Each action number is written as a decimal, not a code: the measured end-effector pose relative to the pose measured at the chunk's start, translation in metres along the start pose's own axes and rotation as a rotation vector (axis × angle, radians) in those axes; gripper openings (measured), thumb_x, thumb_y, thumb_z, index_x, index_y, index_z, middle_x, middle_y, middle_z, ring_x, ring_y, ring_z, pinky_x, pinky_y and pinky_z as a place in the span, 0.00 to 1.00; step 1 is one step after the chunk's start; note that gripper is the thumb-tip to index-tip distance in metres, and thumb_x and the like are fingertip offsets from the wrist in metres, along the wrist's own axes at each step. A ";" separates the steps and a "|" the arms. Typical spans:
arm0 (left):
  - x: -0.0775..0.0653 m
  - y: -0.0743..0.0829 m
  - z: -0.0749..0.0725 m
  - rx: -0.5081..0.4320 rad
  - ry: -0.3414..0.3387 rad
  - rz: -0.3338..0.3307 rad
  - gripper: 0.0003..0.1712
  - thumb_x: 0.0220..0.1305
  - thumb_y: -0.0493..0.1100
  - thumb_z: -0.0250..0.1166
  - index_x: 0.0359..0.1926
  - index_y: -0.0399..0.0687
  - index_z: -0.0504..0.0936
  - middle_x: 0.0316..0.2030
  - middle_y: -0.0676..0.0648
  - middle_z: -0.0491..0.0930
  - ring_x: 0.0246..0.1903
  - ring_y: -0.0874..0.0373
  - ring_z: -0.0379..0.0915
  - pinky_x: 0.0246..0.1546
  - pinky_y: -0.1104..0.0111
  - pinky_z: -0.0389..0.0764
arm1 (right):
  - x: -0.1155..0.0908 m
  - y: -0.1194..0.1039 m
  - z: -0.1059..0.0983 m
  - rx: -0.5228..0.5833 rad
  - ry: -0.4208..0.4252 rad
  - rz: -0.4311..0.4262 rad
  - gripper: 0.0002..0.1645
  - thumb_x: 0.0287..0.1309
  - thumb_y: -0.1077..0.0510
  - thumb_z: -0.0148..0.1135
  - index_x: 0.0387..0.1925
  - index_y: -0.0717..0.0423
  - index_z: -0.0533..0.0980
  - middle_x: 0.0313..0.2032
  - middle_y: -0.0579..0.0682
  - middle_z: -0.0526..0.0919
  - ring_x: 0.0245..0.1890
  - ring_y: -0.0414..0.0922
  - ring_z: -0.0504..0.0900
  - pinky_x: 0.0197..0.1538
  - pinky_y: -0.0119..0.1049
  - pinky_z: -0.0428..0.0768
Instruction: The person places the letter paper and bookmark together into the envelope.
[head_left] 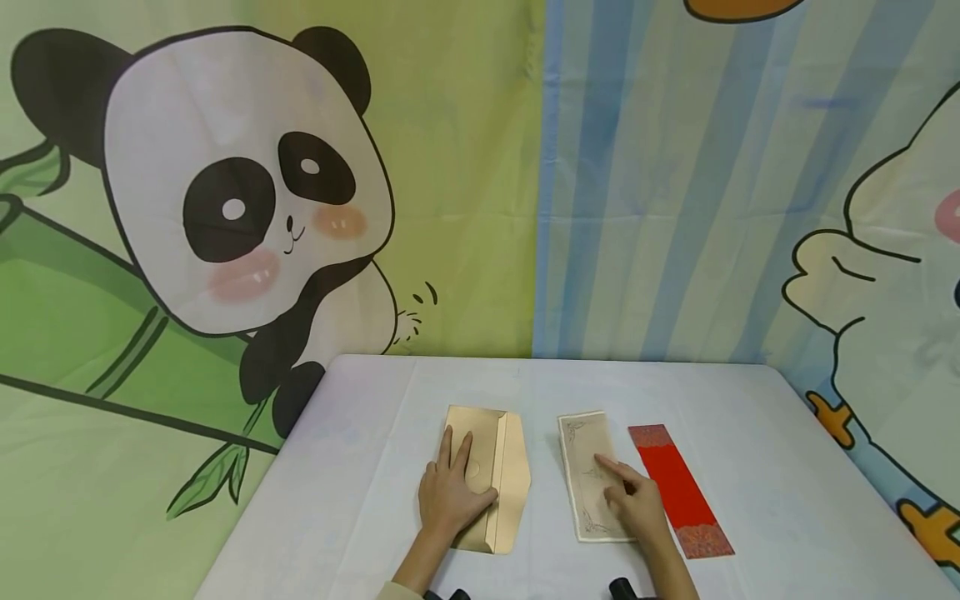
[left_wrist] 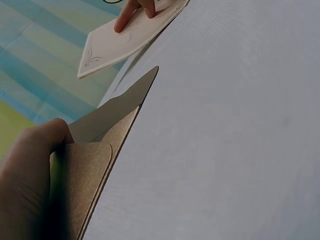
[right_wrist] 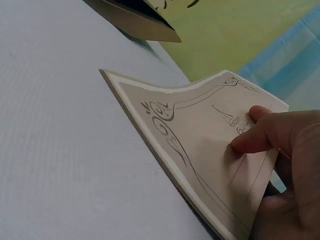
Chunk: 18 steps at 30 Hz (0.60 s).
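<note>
A gold-tan envelope [head_left: 513,475] lies on the table with its flap folded out to the right. My left hand [head_left: 450,496] rests on it with spread fingers, the thumb close to the flap's crease. In the left wrist view the flap [left_wrist: 120,110] rises off the table. To the right is cream letter paper [head_left: 588,517] with a scroll border and a small printed drawing. My right hand [head_left: 637,504] grips its right edge, index finger and thumb on the printed face. In the right wrist view the paper [right_wrist: 195,130] bows and its right side stands raised; the lower fingers are partly hidden.
A red strip [head_left: 678,483] with patterned ends lies right of the right hand. White cloth covers the table [head_left: 360,500]. Behind it hangs a curtain [head_left: 465,208] printed with a panda and stripes. Black wrist straps [head_left: 621,588] show at the bottom.
</note>
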<state>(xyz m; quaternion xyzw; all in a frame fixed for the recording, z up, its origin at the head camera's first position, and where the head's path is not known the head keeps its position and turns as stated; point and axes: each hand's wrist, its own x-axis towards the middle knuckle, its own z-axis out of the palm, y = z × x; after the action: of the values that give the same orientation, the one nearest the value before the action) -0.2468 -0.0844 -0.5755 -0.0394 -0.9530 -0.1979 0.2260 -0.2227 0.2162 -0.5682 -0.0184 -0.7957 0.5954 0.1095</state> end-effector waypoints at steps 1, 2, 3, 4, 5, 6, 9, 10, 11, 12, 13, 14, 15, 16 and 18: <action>0.000 0.000 0.000 -0.001 -0.002 -0.002 0.54 0.29 0.64 0.63 0.66 0.61 0.65 0.70 0.47 0.51 0.23 0.56 0.58 0.22 0.69 0.60 | 0.000 -0.002 -0.001 0.050 -0.006 0.028 0.31 0.44 0.74 0.60 0.53 0.54 0.77 0.55 0.55 0.75 0.50 0.39 0.73 0.45 0.21 0.71; 0.000 0.000 -0.001 0.000 -0.004 -0.002 0.54 0.29 0.64 0.63 0.66 0.60 0.65 0.70 0.47 0.51 0.23 0.56 0.58 0.22 0.69 0.61 | 0.000 -0.003 -0.001 0.084 -0.015 0.044 0.31 0.45 0.73 0.62 0.54 0.55 0.76 0.56 0.56 0.74 0.49 0.38 0.74 0.44 0.22 0.72; 0.000 0.001 -0.001 0.001 -0.005 -0.002 0.54 0.29 0.64 0.64 0.66 0.60 0.65 0.69 0.47 0.51 0.23 0.56 0.58 0.22 0.69 0.61 | 0.000 -0.004 -0.001 0.119 -0.026 0.060 0.31 0.45 0.71 0.63 0.56 0.56 0.75 0.57 0.57 0.73 0.49 0.37 0.74 0.44 0.24 0.73; 0.000 0.001 -0.001 0.000 -0.006 -0.003 0.54 0.29 0.64 0.64 0.66 0.60 0.65 0.69 0.47 0.51 0.23 0.56 0.58 0.22 0.68 0.61 | 0.000 -0.006 0.000 0.158 -0.039 0.077 0.32 0.46 0.70 0.64 0.57 0.57 0.73 0.58 0.58 0.71 0.48 0.37 0.75 0.44 0.25 0.74; 0.000 0.001 -0.002 -0.001 -0.008 -0.003 0.54 0.29 0.64 0.64 0.66 0.60 0.65 0.69 0.47 0.51 0.23 0.56 0.58 0.22 0.69 0.61 | 0.001 -0.006 0.001 0.180 -0.051 0.083 0.34 0.46 0.69 0.65 0.59 0.57 0.72 0.59 0.58 0.70 0.48 0.38 0.75 0.43 0.26 0.75; 0.000 0.001 -0.002 0.001 -0.009 -0.003 0.54 0.29 0.64 0.64 0.66 0.60 0.65 0.69 0.47 0.51 0.23 0.57 0.58 0.22 0.68 0.61 | 0.001 -0.007 0.003 0.199 -0.064 0.087 0.36 0.45 0.69 0.66 0.60 0.57 0.70 0.60 0.59 0.68 0.48 0.38 0.75 0.44 0.27 0.75; 0.000 0.002 -0.003 0.004 -0.012 -0.003 0.54 0.29 0.64 0.64 0.66 0.60 0.65 0.69 0.47 0.51 0.23 0.57 0.58 0.23 0.68 0.61 | 0.002 -0.011 0.012 0.250 -0.116 0.089 0.41 0.44 0.70 0.67 0.63 0.55 0.66 0.62 0.60 0.65 0.49 0.41 0.75 0.44 0.30 0.76; 0.000 0.002 -0.003 0.004 -0.012 -0.003 0.54 0.30 0.64 0.63 0.66 0.60 0.65 0.69 0.47 0.51 0.23 0.57 0.58 0.23 0.68 0.61 | 0.002 -0.012 0.016 0.273 -0.132 0.090 0.42 0.43 0.71 0.66 0.64 0.55 0.65 0.62 0.61 0.64 0.49 0.42 0.75 0.44 0.30 0.77; 0.000 0.002 -0.002 0.006 -0.012 -0.002 0.54 0.30 0.64 0.63 0.66 0.60 0.65 0.69 0.47 0.51 0.23 0.57 0.58 0.23 0.68 0.61 | 0.001 -0.014 0.021 0.298 -0.150 0.091 0.44 0.43 0.72 0.66 0.64 0.55 0.64 0.62 0.62 0.64 0.49 0.43 0.76 0.43 0.32 0.77; 0.000 0.002 -0.002 0.007 -0.012 -0.001 0.54 0.30 0.64 0.63 0.66 0.60 0.65 0.69 0.47 0.51 0.23 0.57 0.58 0.23 0.68 0.61 | 0.001 -0.016 0.026 0.336 -0.172 0.101 0.45 0.42 0.73 0.66 0.65 0.55 0.64 0.61 0.63 0.65 0.49 0.45 0.76 0.42 0.33 0.78; 0.000 0.002 -0.002 0.007 -0.011 -0.001 0.54 0.30 0.64 0.63 0.66 0.60 0.64 0.69 0.47 0.51 0.23 0.57 0.58 0.23 0.69 0.61 | 0.000 -0.018 0.031 0.362 -0.196 0.104 0.46 0.42 0.74 0.65 0.66 0.55 0.62 0.60 0.66 0.66 0.48 0.47 0.77 0.41 0.35 0.79; 0.000 0.002 -0.002 0.006 -0.010 0.000 0.54 0.30 0.64 0.63 0.66 0.60 0.64 0.70 0.47 0.51 0.23 0.56 0.59 0.23 0.69 0.61 | -0.001 -0.020 0.036 0.396 -0.218 0.114 0.46 0.42 0.75 0.64 0.66 0.55 0.62 0.59 0.67 0.66 0.48 0.48 0.77 0.41 0.37 0.79; 0.000 0.002 -0.002 0.006 -0.009 0.000 0.54 0.30 0.64 0.63 0.66 0.60 0.64 0.70 0.47 0.51 0.24 0.56 0.59 0.23 0.69 0.61 | -0.002 -0.022 0.042 0.430 -0.241 0.128 0.47 0.42 0.76 0.63 0.67 0.55 0.61 0.59 0.68 0.67 0.49 0.49 0.78 0.41 0.39 0.79; 0.000 0.002 -0.001 0.005 -0.009 0.001 0.54 0.30 0.64 0.63 0.66 0.60 0.64 0.70 0.47 0.51 0.24 0.56 0.59 0.23 0.69 0.62 | -0.003 -0.024 0.047 0.455 -0.265 0.136 0.48 0.43 0.76 0.63 0.67 0.55 0.60 0.58 0.69 0.67 0.49 0.51 0.78 0.40 0.40 0.79; 0.000 0.002 0.000 0.010 -0.008 0.002 0.54 0.30 0.65 0.63 0.67 0.60 0.64 0.70 0.47 0.50 0.24 0.56 0.59 0.23 0.69 0.62 | -0.004 -0.027 0.056 0.492 -0.314 0.151 0.48 0.44 0.75 0.62 0.68 0.54 0.58 0.59 0.70 0.66 0.50 0.52 0.77 0.40 0.42 0.79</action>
<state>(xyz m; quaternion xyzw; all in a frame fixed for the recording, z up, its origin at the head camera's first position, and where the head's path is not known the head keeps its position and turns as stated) -0.2465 -0.0831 -0.5744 -0.0402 -0.9548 -0.1928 0.2226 -0.2270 0.1548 -0.5578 0.0416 -0.6312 0.7723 -0.0583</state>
